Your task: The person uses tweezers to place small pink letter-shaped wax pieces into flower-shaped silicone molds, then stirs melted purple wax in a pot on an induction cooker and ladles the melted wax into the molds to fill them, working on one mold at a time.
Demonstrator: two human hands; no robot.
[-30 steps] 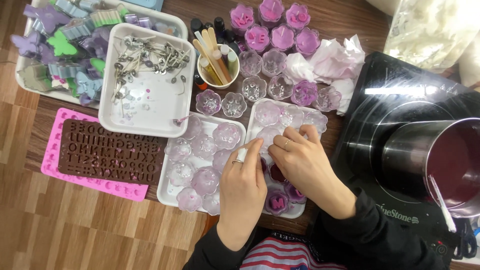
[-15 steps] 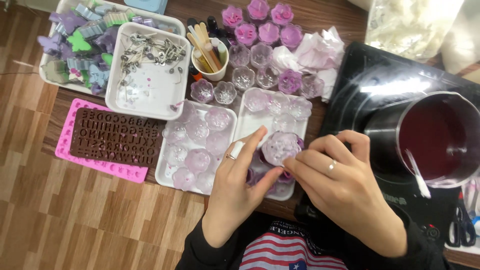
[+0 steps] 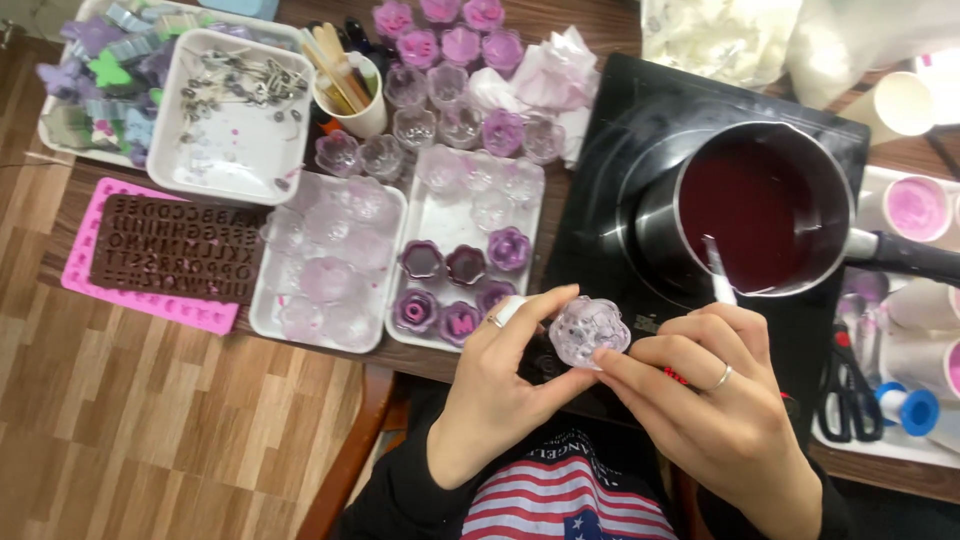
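Observation:
A clear flower-shaped mould cup (image 3: 589, 331) is held between my left hand (image 3: 500, 390) and my right hand (image 3: 715, 395), in front of my chest and just below the table edge. Fingertips of both hands pinch its rim. Behind them a white tray (image 3: 452, 215) carries several purple-filled flower cups and some clear ones. A second white tray (image 3: 268, 300) to its left holds several clear cups. A steel pot (image 3: 760, 215) of dark red liquid sits on a black hob at the right, a spoon handle leaning in it.
A pink letter mould (image 3: 160, 258) lies at the left edge. Behind it stand a tray of metal wick tabs (image 3: 232, 125) and a cup of wooden sticks (image 3: 345, 80). Scissors (image 3: 850, 395) and paper cups of pink wax (image 3: 915, 210) sit at the right.
Both hands lifted a clear cup off the right tray and drew it toward my body. The camera view swung right, bringing the pot and hob into the middle.

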